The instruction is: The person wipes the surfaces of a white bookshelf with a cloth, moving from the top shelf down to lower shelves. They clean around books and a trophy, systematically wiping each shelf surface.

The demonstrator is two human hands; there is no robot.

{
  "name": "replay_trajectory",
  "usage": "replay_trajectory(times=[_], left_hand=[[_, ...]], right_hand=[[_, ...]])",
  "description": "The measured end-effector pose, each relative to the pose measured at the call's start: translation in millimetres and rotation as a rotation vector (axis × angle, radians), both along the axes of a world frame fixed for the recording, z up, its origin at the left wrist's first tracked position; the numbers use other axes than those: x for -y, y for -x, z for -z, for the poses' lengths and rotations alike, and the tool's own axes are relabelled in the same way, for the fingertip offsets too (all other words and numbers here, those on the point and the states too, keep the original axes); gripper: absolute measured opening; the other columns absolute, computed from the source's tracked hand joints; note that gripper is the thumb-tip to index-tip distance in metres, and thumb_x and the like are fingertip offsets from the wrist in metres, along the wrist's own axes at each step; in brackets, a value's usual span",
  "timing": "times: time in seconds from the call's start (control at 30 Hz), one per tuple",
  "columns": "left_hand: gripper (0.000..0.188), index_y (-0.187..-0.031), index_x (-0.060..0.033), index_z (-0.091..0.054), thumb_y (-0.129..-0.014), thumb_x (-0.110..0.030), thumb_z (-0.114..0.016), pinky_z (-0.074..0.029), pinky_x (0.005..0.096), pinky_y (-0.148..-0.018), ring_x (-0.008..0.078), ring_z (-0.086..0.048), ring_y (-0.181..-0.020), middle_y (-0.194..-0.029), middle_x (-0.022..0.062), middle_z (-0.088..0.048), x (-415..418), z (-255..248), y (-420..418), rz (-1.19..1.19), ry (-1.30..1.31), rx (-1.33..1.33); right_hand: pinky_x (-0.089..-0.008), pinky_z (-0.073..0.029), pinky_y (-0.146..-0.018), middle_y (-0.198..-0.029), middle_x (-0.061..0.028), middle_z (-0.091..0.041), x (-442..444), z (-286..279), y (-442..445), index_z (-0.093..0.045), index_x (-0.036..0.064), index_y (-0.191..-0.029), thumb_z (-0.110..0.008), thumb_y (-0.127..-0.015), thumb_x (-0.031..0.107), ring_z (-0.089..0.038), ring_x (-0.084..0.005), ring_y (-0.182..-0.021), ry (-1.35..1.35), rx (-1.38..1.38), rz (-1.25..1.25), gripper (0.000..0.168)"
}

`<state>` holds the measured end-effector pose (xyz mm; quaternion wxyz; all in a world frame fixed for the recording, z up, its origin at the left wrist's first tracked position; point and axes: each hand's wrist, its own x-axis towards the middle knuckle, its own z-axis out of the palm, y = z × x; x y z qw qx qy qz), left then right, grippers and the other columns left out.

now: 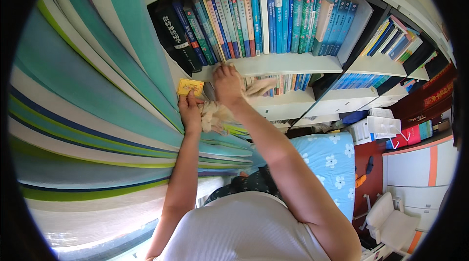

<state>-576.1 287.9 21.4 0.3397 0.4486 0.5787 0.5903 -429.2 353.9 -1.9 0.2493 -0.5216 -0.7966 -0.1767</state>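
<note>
My left hand [190, 109] pinches a small flat yellow card or box [190, 87] with a printed picture, thumb on its face, close to the striped curtain. A bunched beige cloth or plush item [211, 116] hangs against that hand. Curled fingers of my right hand [228, 83] lie at the front edge of a white bookshelf board [271, 65], below a row of upright books [256, 23]. Blurred beige cloth [261, 87] sticks out from the right hand's far side. Whether both beige parts are one piece is hidden behind my wrist.
A striped curtain [95, 114] fills the left side. Lower shelf books [293, 82] stand behind my right arm. To the right are a bed with a blue flowered cover [329, 162], a white plastic drawer unit [357, 133] and an office chair [390, 215].
</note>
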Motion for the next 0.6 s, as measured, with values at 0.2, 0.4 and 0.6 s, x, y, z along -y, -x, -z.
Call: replay_trajectory(times=[0.2,0.4,0.6], left_hand=[[0.026,-0.095,-0.0018,-0.053,-0.103,-0.026,-0.048,-0.047,0.0291,-0.059,0.0134,-0.057,-0.060,-0.066,0.0060,-0.061,-12.3,10.1,-10.2,-0.014,0.019,0.093],[0.026,-0.098,-0.0023,-0.053,-0.103,-0.027,-0.048,-0.045,0.0265,-0.055,0.0125,-0.053,-0.051,-0.060,0.0049,-0.058,-11.7,17.5,-14.2,0.001,0.051,0.075],[0.026,-0.096,-0.0021,-0.055,-0.102,-0.027,-0.050,-0.042,0.0260,-0.053,0.0106,-0.049,-0.052,-0.059,0.0028,-0.055,-13.6,25.6,1.1,-0.089,-0.044,-0.026]], right_hand=[[-0.0447,-0.037,-0.104,-0.120,-0.0156,-0.058,25.3,-15.7,-122.5,-0.060,-0.001,-0.114,-0.065,-0.071,0.013,-0.048,-0.0328,-0.118,-0.027,-0.188,0.187,0.045],[-0.0436,-0.036,-0.106,-0.119,-0.0149,-0.057,18.0,10.1,-38.8,-0.060,-0.002,-0.113,-0.058,-0.078,0.012,-0.046,-0.0338,-0.121,-0.004,-0.111,0.189,0.038],[-0.0425,-0.040,-0.101,-0.115,-0.0135,-0.059,33.2,0.3,-50.7,-0.063,0.003,-0.106,-0.057,-0.072,0.003,-0.050,-0.0327,-0.118,-0.005,-0.190,0.063,0.035]])
